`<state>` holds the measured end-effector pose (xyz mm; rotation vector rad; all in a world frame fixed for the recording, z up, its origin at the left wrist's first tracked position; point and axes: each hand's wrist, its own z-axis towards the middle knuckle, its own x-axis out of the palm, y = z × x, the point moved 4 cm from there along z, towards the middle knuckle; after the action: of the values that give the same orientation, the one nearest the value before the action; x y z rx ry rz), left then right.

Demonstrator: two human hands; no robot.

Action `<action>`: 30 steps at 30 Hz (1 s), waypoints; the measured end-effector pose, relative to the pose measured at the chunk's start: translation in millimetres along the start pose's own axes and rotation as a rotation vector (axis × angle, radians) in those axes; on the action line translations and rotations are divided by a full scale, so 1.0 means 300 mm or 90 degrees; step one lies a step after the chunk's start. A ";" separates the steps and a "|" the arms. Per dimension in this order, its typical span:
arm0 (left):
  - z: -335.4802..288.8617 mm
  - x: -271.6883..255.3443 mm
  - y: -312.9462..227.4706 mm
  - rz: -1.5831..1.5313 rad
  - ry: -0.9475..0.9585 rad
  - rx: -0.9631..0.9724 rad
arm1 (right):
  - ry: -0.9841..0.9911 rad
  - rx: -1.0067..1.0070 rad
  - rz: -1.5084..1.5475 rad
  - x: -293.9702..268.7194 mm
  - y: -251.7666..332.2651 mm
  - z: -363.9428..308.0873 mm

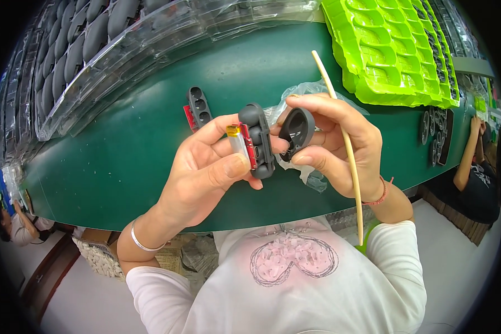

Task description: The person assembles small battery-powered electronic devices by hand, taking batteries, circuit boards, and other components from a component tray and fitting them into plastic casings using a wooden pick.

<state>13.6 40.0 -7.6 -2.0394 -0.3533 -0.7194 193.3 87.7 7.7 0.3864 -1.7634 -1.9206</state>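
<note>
My left hand (201,170) is closed on a dark grey plastic part with rounded lobes (254,133). A red circuit board (249,146) and a silver battery pouch with yellow tape (238,142) are fixed to the side of that part near my thumb. In my right hand (345,133) a hollow dark grey oval shell (298,129) is pinched, its open side toward the left. A long pale wooden stick (348,149) runs through the same hand, between its fingers. The shell and the lobed part are close together; whether they touch is hard to tell.
A similar dark grey piece with a red board (197,107) lies on the green table (117,172). Clear trays of grey shells (89,42) stand far left; a lime green tray (384,61) is far right. Thin plastic film (312,179) lies beneath my right hand. Other people sit at both sides.
</note>
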 end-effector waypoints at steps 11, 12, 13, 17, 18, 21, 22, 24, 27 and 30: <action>-0.005 0.005 0.000 0.019 0.001 -0.002 | 0.027 0.053 0.036 -0.001 -0.002 -0.007; -0.003 0.005 0.002 0.019 0.000 -0.003 | 0.026 0.056 0.044 -0.003 -0.005 -0.006; -0.002 0.006 0.002 0.026 0.003 0.000 | 0.026 0.059 0.052 -0.004 -0.007 -0.007; -0.002 -0.003 0.015 0.026 0.026 -0.004 | 0.021 0.063 0.048 0.000 -0.007 -0.010; -0.002 -0.004 0.017 0.026 0.026 -0.005 | 0.021 0.060 0.042 0.000 -0.007 -0.010; -0.005 -0.004 0.019 0.048 0.020 -0.003 | 0.019 0.053 0.033 0.002 -0.005 -0.012; -0.006 -0.002 0.018 0.051 0.008 0.009 | 0.019 0.049 0.029 0.004 -0.003 -0.012; -0.007 0.003 0.017 0.054 -0.002 0.019 | 0.015 0.053 0.017 0.006 0.000 -0.014; -0.004 0.003 0.017 0.059 -0.020 0.024 | 0.028 0.067 -0.011 -0.001 0.007 -0.014; -0.005 -0.012 0.029 0.046 0.000 0.003 | 0.045 0.077 -0.035 -0.004 0.003 -0.018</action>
<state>14.5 34.2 -15.0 -2.0376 -0.2802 -0.6732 197.4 83.7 7.8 0.5440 -1.8458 -1.8180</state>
